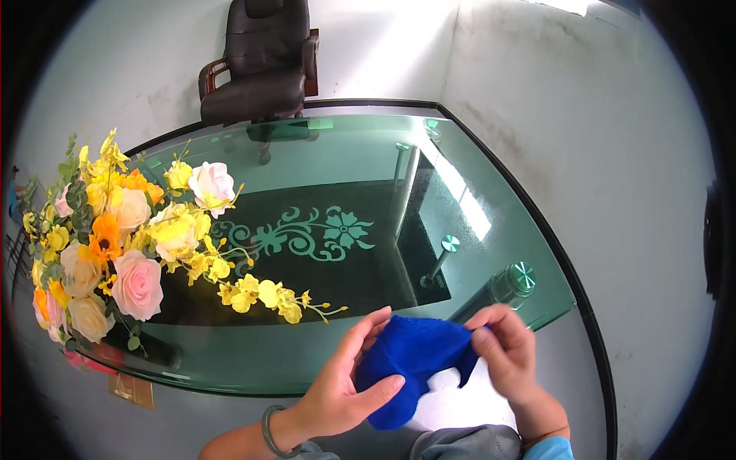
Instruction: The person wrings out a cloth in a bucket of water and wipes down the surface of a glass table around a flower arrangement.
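Note:
A bright blue cloth [410,360] is held up between both hands, in front of the near edge of the glass table [345,379]. My left hand [345,383] grips its left side, thumb over the front and fingers behind; a green bangle [270,433] circles that wrist. At the cloth's upper right corner, my right hand [506,349] pinches the fabric between thumb and fingers. The cloth is bunched, with a loose flap hanging below the right hand.
A large arrangement of yellow, orange, pink and cream flowers [138,280] covers the table's left side. Behind the table stands a dark leather chair [268,46]. Round metal fittings [524,279] show through the glass. A wall [613,192] rises at the right.

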Demonstrator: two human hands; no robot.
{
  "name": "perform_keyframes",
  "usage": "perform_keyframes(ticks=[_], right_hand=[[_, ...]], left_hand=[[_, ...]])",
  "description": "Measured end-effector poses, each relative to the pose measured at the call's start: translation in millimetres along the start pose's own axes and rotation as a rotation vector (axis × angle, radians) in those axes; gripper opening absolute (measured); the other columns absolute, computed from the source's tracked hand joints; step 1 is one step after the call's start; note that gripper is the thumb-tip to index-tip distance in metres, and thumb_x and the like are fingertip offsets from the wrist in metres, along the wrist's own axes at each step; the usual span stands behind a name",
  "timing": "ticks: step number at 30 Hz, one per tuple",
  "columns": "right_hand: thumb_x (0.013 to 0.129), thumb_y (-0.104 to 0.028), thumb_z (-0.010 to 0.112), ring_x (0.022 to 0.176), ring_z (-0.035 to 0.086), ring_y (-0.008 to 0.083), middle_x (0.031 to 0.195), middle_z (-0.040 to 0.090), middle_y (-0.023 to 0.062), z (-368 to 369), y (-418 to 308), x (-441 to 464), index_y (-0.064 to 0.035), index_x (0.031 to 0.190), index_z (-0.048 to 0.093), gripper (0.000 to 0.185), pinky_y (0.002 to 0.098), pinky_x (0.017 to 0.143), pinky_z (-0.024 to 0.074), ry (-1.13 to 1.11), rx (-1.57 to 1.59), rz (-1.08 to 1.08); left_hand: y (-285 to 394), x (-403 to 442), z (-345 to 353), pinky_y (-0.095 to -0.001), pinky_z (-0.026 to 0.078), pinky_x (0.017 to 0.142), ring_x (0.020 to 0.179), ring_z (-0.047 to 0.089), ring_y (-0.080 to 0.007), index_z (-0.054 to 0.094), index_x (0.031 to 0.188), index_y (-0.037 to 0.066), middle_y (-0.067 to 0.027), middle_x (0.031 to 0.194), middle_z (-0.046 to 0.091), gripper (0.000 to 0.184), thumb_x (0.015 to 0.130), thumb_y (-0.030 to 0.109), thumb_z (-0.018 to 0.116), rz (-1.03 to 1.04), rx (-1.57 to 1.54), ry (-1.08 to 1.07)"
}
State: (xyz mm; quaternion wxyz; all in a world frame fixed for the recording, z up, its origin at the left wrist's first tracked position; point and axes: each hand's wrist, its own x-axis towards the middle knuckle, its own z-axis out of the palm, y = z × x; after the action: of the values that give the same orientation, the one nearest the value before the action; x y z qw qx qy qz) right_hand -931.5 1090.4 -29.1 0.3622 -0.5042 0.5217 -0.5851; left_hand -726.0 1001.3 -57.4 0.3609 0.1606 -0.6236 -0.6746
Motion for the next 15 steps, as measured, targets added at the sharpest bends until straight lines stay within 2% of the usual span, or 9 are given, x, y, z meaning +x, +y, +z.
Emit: perform_keyframes(ticks=[2, 4, 5, 7, 8, 9, 11, 12, 15], right_hand=[[0.093, -0.005, 0.049, 0.078, 0.045, 0.0021, 0.091, 0.052, -0.0014, -2.1, -8.1, 13.1, -0.0026, 0.101, 0.052, 0.009, 0.0166, 0.070, 0.0362, 0.082, 0.037, -0.120], [0.094, -0.007, 0.047, 0.078, 0.044, 0.0026, 0.089, 0.050, -0.0018, -9.4, -14.6, 25.9, -0.0025, 0.100, 0.050, 0.008, 0.0164, 0.071, 0.0351, 0.136, 0.048, -0.209], [0.094, -0.007, 0.046, 0.078, 0.044, 0.0029, 0.088, 0.049, -0.0016, -9.9, -19.7, 33.9, -0.0026, 0.100, 0.050, 0.008, 0.0167, 0.071, 0.0353, 0.159, 0.058, -0.263], [0.095, -0.007, 0.046, 0.076, 0.043, 0.0019, 0.085, 0.049, -0.0023, -10.3, -29.3, 48.5, -0.0023, 0.100, 0.050, 0.008, 0.0160, 0.069, 0.0351, 0.177, 0.046, -0.356], [0.095, -0.007, 0.046, 0.076, 0.043, 0.0019, 0.085, 0.049, -0.0023, -13.8, -33.4, 54.9, -0.0023, 0.100, 0.050, 0.008, 0.0160, 0.069, 0.0351, 0.182, 0.046, -0.361], [0.095, -0.007, 0.045, 0.074, 0.043, 0.0012, 0.084, 0.049, -0.0028, -19.0, -37.4, 60.7, -0.0020, 0.101, 0.050, 0.009, 0.0155, 0.067, 0.0348, 0.117, 0.018, -0.381], [0.095, -0.007, 0.045, 0.073, 0.042, 0.0005, 0.082, 0.049, -0.0033, -24.2, -45.5, 68.4, -0.0017, 0.101, 0.050, 0.010, 0.0150, 0.065, 0.0346, 0.060, -0.011, -0.403], [0.095, -0.007, 0.045, 0.071, 0.042, 0.0001, 0.081, 0.048, -0.0039, -22.2, -50.2, 72.0, -0.0014, 0.102, 0.051, 0.010, 0.0148, 0.063, 0.0338, 0.046, -0.032, -0.433], [0.096, -0.007, 0.045, 0.068, 0.040, 0.0001, 0.079, 0.047, -0.0046, -17.9, -58.5, 82.4, -0.0012, 0.103, 0.052, 0.012, 0.0151, 0.060, 0.0329, 0.058, -0.067, -0.475]], left_hand=[[2.2, -1.6, -5.7, -0.0256, 0.040, 0.089, 0.101, 0.049, -0.0104, 0.026, 0.140, 0.002, -0.0116, 0.127, 0.045, 0.067, 0.084, 0.007, 0.062, 0.073, 0.128, -0.033], [14.6, -0.5, -11.8, -0.0203, 0.040, 0.076, 0.079, 0.044, -0.0067, 0.031, 0.139, 0.005, -0.0085, 0.118, 0.050, 0.067, 0.080, 0.003, 0.065, -0.024, 0.219, -0.041], [17.7, 1.9, -16.0, -0.0203, 0.040, 0.076, 0.079, 0.044, -0.0067, 0.031, 0.139, 0.005, -0.0085, 0.118, 0.050, 0.067, 0.080, 0.003, 0.065, -0.022, 0.220, -0.044], [24.9, 9.1, -24.3, -0.0190, 0.038, 0.057, 0.059, 0.035, -0.0071, 0.035, 0.136, 0.006, -0.0093, 0.103, 0.059, 0.062, 0.080, 0.004, 0.062, -0.009, 0.477, -0.131], [31.3, 13.0, -25.2, -0.0243, 0.042, 0.067, 0.069, 0.045, -0.0121, 0.038, 0.133, 0.005, -0.0119, 0.107, 0.056, 0.059, 0.080, 0.010, 0.064, -0.098, 0.553, -0.141], [31.6, 18.9, -25.0, -0.0243, 0.042, 0.067, 0.069, 0.045, -0.0121, 0.038, 0.133, 0.005, -0.0119, 0.107, 0.056, 0.059, 0.080, 0.010, 0.064, -0.093, 0.555, -0.147], [27.6, 32.9, -24.9, -0.0333, 0.041, 0.082, 0.090, 0.050, -0.0220, 0.038, 0.133, 0.004, -0.0138, 0.113, 0.052, 0.062, 0.080, 0.019, 0.066, 0.315, 0.899, -0.050], [28.9, 42.5, -24.5, -0.0398, 0.034, 0.095, 0.111, 0.044, -0.0307, 0.036, 0.134, 0.003, -0.0164, 0.120, 0.048, 0.069, 0.078, 0.026, 0.070, 0.309, 0.853, -0.092], [32.0, 67.4, -12.9, -0.0399, 0.033, 0.098, 0.115, 0.043, -0.0311, 0.033, 0.136, 0.003, -0.0182, 0.123, 0.047, 0.076, 0.076, 0.029, 0.072, 0.323, 0.797, -0.243]])
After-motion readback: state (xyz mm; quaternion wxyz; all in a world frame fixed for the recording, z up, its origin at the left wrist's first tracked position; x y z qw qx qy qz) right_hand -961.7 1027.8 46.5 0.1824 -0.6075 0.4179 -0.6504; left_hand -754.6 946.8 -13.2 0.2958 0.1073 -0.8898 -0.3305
